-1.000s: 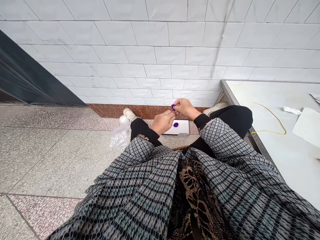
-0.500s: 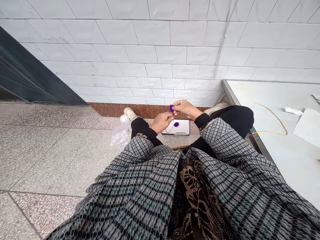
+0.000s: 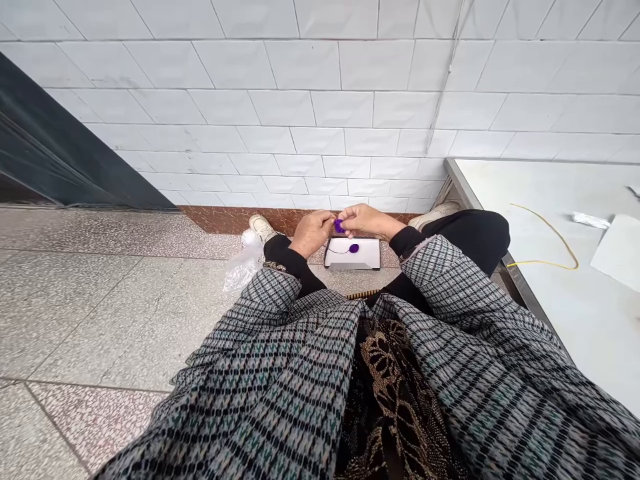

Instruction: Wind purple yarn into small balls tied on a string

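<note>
My left hand (image 3: 313, 232) and my right hand (image 3: 367, 221) meet in front of my knees, both pinching a small purple piece (image 3: 339, 226) between their fingertips. Below them a white tray (image 3: 367, 255) lies on the floor between my feet. On the tray rests a second purple piece (image 3: 354, 249) with a thin dark thread trailing to its left. Checked sleeves with black cuffs cover both my arms.
A crumpled clear plastic bag (image 3: 243, 263) lies by my left shoe (image 3: 259, 227). At the right stands a metal table (image 3: 575, 280) with a yellow cord (image 3: 555, 240) and white sheets. A white tiled wall rises ahead, a dark door at the left.
My left hand rose from over the tray and moved left, uncovering the tray. The purple piece stays pinched between both hands, slightly lower than before.
</note>
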Motion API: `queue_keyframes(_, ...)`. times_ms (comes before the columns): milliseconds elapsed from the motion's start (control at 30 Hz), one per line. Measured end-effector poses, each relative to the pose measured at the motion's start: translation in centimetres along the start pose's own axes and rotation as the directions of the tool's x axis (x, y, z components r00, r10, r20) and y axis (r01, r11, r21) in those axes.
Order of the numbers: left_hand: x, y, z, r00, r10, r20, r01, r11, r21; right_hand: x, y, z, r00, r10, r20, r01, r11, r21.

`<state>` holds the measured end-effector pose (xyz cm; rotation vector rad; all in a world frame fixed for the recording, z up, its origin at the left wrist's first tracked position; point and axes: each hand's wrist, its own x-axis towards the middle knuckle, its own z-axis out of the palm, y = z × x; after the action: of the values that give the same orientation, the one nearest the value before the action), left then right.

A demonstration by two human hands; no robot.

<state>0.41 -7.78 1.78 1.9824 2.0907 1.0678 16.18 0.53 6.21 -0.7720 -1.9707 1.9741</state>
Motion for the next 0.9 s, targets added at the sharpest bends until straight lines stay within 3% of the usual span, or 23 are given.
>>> queue_keyframes(67, -0.4, -0.1, 1.0, 0.999, -0.017, 0.048, 0.021, 0.996, -0.086, 0.2, -0.1, 0.0, 0.998, -0.004, -0.061, 0.01, 0.995, 0.095)
queue_keyframes(133, -0.7, 0.4, 1.6, 0.991, 0.029, 0.131, -0.012, 0.991, -0.136, 0.5, -0.1, 0.0, 0.987, -0.024, -0.16, 0.036, 0.997, 0.071)
queue_keyframes(233, -1.0, 1.4, 1.5, 0.961, 0.163, 0.221, -0.143, 0.984, -0.103, 1.0, 0.1, -0.4, 0.96, -0.077, -0.271, 0.033, 0.986, -0.162)
queue_keyframes(300, -1.0, 1.8, 0.9, 0.953, 0.202, 0.224, -0.202, 0.979, -0.022, 1.0, 0.3, -0.7, 0.94, -0.161, -0.301, 0.039, 0.926, -0.375)
queue_keyframes(400, -0.7, 1.9, -0.3, 0.97, 0.183, 0.159, -0.196, 0.978, 0.067, 0.7, 0.5, -1.0, 0.962, -0.173, -0.209, 0.03, 0.833, -0.552)
queue_keyframes(500, -0.3, 1.3, -1.3, 0.986, 0.146, 0.083, -0.151, 0.986, 0.064, 0.3, 0.6, -0.9, 1.0, -0.027, 0.005, 0.026, 0.891, -0.454)
queue_keyframes(600, 0.0, 0.6, -1.4, 0.992, 0.111, 0.052, -0.111, 0.994, -0.004, 0.1, 0.4, -0.8, 0.992, -0.022, 0.126, 0.048, 0.976, -0.211)
queue_keyframes(767, -0.4, 0.0, 0.3, 0.995, 0.037, 0.088, -0.023, 0.988, -0.151, 0.1, -0.3, -0.9, 0.997, -0.076, -0.005, 0.075, 0.982, 0.171)
queue_keyframes(833, -0.9, 0.6, 1.0, 0.98, 0.072, 0.184, -0.04, 0.984, -0.175, 0.3, -0.4, -1.1, 0.989, -0.109, -0.102, 0.13, 0.965, 0.226)
queue_keyframes(900, -1.3, 1.5, 1.4, 0.943, 0.153, 0.296, -0.11, 0.981, -0.158, 0.7, -0.4, -1.2, 0.969, -0.108, -0.224, 0.144, 0.978, 0.151)
